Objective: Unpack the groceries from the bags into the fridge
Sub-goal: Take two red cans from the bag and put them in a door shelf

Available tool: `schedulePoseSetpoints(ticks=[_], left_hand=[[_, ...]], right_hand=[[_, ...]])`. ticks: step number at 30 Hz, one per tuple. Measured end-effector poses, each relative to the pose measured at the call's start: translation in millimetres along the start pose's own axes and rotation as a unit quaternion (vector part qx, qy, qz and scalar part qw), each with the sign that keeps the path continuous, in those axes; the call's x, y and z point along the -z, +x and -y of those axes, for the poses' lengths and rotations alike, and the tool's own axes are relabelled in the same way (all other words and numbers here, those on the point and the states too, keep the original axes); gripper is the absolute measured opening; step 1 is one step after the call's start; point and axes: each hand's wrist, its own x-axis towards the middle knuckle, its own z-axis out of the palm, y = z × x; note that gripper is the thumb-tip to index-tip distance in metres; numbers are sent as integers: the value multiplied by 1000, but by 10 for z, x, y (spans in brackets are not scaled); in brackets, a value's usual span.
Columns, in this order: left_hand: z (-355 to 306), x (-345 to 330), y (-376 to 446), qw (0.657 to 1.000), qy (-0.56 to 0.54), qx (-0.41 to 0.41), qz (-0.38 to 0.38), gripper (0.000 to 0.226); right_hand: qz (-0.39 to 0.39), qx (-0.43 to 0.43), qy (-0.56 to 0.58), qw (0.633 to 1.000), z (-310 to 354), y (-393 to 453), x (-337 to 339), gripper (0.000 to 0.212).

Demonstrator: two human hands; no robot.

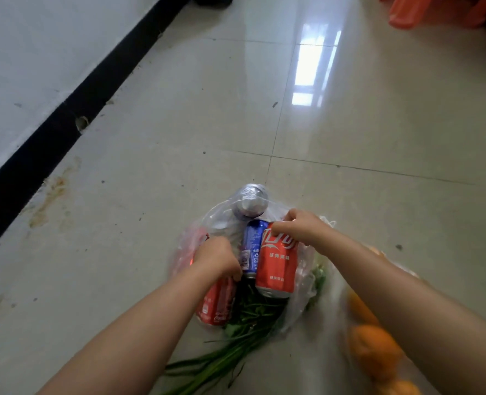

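- Clear plastic bag [222,220] lies on the tiled floor [179,124], holding drink cans and leafy greens [253,317]; the fridge is not in view.
- Right hand [299,226]: fingers curled over the top of the red can [276,263], gripping it.
- Left hand [219,259]: fingers curled at a second red can [216,306]; whether it pinches the can or the bag film cannot be told.
- Blue can [251,246] sits between the two red cans, touching the gripped one.
- Risk: a top-only grip may slip, dropping the can onto tile.
- Risk: film snagging a lifted can could drag the silver can [250,201] out, letting it roll.
- Risk: oranges [373,349] in the neighbouring bag lie under the right forearm and could be knocked.
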Motion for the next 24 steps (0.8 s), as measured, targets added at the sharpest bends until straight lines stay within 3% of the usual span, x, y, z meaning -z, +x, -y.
schedulePoseSetpoints(ticks=[4, 7, 9, 13, 16, 19, 24], left_hand=[[44, -3, -171, 995, 80, -63, 13, 80], [58, 32, -315, 983, 162, -79, 43, 73], [87, 23, -391, 980, 176, -78, 58, 68], [175, -8, -507, 978, 186, -87, 37, 62], [248, -3, -588, 983, 159, -91, 17, 60], [307, 76, -716, 991, 106, -85, -3, 61], [258, 468, -1160, 996, -10, -46, -71, 53]], right_hand=[[3, 10, -38, 999, 33, -28, -33, 22], [38, 9, -68, 997, 113, -77, -14, 23], [94, 0, -115, 989, 155, -116, 12, 38], [147, 27, -201, 968, 139, -225, -90, 44], [118, 88, -259, 955, 136, -337, -154, 50], [50, 177, -358, 915, 172, -512, -93, 51], [-20, 220, -316, 923, 278, -1025, 16, 61]])
